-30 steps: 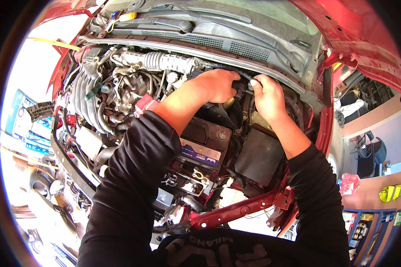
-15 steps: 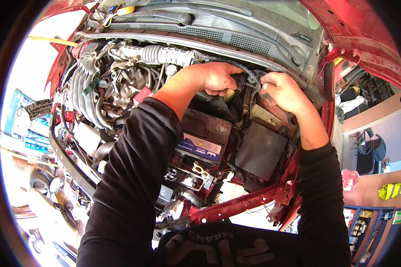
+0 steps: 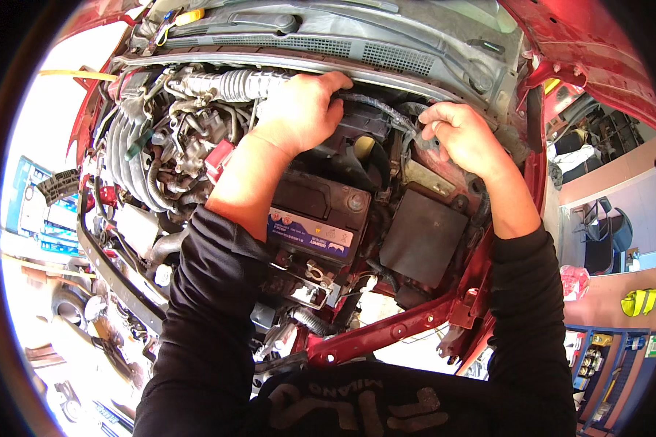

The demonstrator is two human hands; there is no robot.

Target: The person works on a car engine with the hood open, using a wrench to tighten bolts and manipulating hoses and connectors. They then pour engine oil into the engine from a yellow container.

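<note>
A grey-black wiring harness [image 3: 377,103] runs across the back of an open engine bay, below the windscreen cowl. At its left end my left hand [image 3: 299,113] is closed, thumb and forefinger on either side of it, beside the ribbed air intake hose [image 3: 244,86]. My right hand [image 3: 463,138] is closed at the harness's right end, its fingers bent; the fingertips partly hide what they pinch. Between my hands sits a black housing [image 3: 361,120] with a yellowish round part. Nearer to me are the car battery [image 3: 315,218] and a black square box [image 3: 424,237].
A red front crossmember [image 3: 386,331] crosses close to my body. The grey intake manifold [image 3: 124,164] lies at left. A metal cowl edge [image 3: 270,60] borders the far side, and the red bonnet [image 3: 598,51] rises at upper right. Shelves [image 3: 598,371] stand beyond my right arm.
My left hand has moved left and slightly away from me, baring the black housing and more of the harness. My right hand has shifted slightly left, its fingers more bent.
</note>
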